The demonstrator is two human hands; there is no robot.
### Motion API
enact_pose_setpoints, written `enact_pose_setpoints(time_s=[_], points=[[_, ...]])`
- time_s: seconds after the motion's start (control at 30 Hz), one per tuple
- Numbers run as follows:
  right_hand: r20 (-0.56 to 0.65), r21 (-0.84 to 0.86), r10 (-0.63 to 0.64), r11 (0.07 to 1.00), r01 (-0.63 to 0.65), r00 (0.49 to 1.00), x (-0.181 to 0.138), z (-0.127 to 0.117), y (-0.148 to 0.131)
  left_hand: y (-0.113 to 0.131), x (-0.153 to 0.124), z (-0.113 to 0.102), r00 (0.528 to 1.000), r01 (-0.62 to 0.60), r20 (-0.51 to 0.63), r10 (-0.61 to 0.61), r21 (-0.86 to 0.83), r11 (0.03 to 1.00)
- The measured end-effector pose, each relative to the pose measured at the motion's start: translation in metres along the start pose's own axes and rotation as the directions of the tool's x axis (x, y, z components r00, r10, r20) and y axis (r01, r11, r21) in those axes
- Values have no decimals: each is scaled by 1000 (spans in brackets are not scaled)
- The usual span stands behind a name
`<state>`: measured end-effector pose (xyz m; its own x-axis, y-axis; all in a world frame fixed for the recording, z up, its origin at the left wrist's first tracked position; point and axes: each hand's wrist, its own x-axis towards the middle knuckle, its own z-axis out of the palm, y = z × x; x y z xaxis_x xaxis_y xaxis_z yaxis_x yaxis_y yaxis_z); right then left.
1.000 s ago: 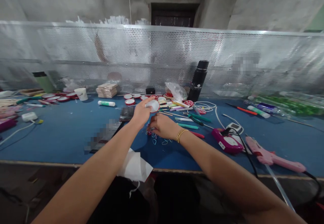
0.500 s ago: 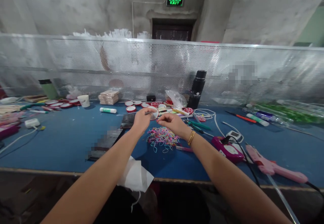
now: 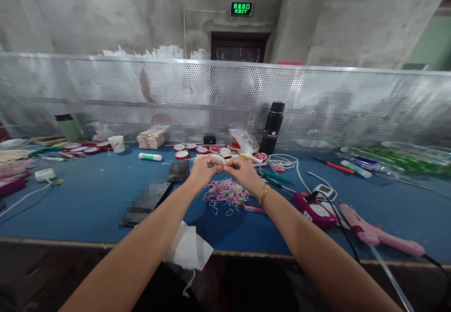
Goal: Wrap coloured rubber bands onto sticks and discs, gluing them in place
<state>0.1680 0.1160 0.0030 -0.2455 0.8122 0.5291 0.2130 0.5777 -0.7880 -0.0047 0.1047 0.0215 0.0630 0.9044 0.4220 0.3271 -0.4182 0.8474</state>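
Observation:
My left hand (image 3: 203,172) is closed on a small round white disc with a red rim (image 3: 219,158), held above the table. Against the disc's near edge, the fingertips of my right hand (image 3: 244,173) are pinched together and meet the left fingertips. Whatever the right fingers hold there is too small to make out. Just below both hands lies a loose heap of thin, many-coloured bands (image 3: 227,192). Behind them, several similar red-rimmed discs (image 3: 182,154) are spread on the blue table.
A dark phone-like slab (image 3: 150,204) lies left of the heap. To the right are green-handled pliers (image 3: 278,176), a purple power strip (image 3: 314,210) and a pink glue gun (image 3: 377,232) with cords. A black flask (image 3: 272,128) stands before the perforated metal screen (image 3: 190,81).
My right hand has moved left to the disc, and the fingertips of both hands now meet at its near edge. The view has tilted slightly upward.

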Motion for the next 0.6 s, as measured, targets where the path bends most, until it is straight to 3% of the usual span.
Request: enact_pose_setpoints(time_s=[0.17, 0.3, 0.47, 0.6], points=[[-9, -11, -1, 1000, 1, 1000, 0, 0, -4, 4, -2, -2, 998, -61, 6, 61, 160, 985], [45, 92, 20, 995, -24, 999, -1, -4, -21, 3, 0, -4, 996, -76, -25, 89, 325, 943], [97, 348, -31, 937, -5, 995, -10, -16, -47, -10, 7, -7, 996, 3, -91, 24, 282, 959], [193, 475, -42, 878, -56, 980, -12, -14, -44, -10, 6, -3, 999, -36, -11, 38, 155, 987]])
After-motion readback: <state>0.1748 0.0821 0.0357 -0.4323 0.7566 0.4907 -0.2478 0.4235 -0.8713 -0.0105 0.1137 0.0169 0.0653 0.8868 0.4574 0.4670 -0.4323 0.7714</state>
